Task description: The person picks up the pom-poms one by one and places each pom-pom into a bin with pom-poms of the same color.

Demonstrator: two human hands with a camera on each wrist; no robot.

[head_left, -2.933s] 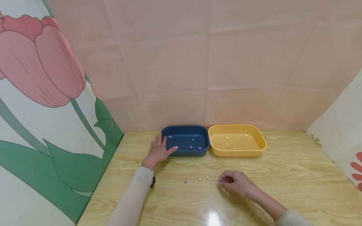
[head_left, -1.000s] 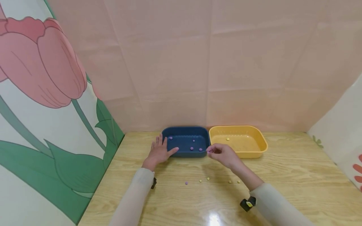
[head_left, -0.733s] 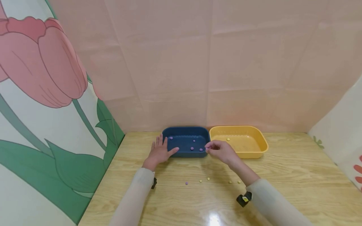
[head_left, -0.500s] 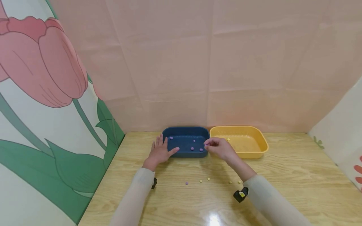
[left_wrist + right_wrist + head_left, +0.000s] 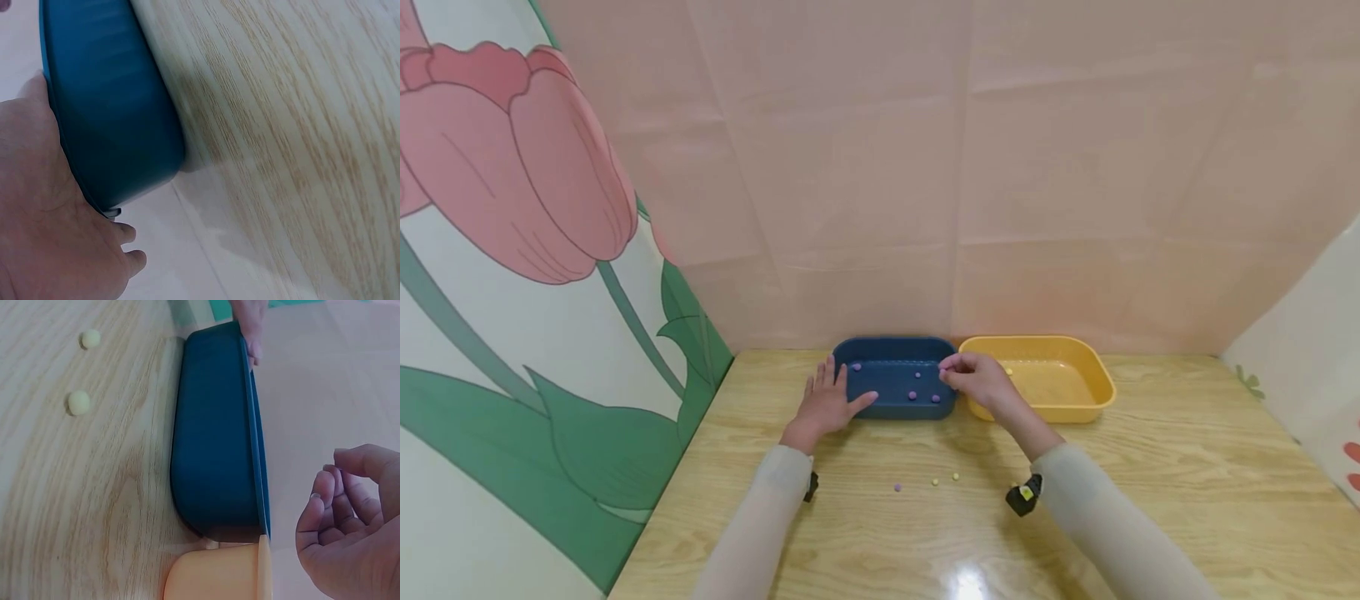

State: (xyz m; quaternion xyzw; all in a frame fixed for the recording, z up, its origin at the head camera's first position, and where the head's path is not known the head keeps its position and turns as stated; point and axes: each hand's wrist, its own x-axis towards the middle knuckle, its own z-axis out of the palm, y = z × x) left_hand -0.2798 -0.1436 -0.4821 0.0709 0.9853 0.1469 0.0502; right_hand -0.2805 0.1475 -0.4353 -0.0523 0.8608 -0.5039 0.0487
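My left hand (image 5: pixel 827 406) lies with fingers spread and fairly straight over the left end of the blue tray (image 5: pixel 895 412), thumb at its front rim. In the left wrist view the same hand (image 5: pixel 50 206) touches the rim. My right hand (image 5: pixel 981 382) is above the tray's right end, where thumb and forefinger pinch a small purple ball (image 5: pixel 943 370). The right wrist view shows that hand (image 5: pixel 356 519) with fingers curled and tips together, the ball itself hard to make out. Several purple balls (image 5: pixel 912 396) lie inside the blue tray.
A yellow tray (image 5: pixel 1045 413) adjoins the blue one on the right, with one yellow ball (image 5: pixel 1009 372) inside. On the wooden table (image 5: pixel 865 542) in front lie a purple ball (image 5: pixel 897 487) and yellow balls (image 5: pixel 956 477), one partly behind the right wrist camera (image 5: pixel 1024 495).
The right hand has carried the purple ball from the table up to the blue tray's right end, lately shifting a little farther back. The left hand has stayed on the blue tray.
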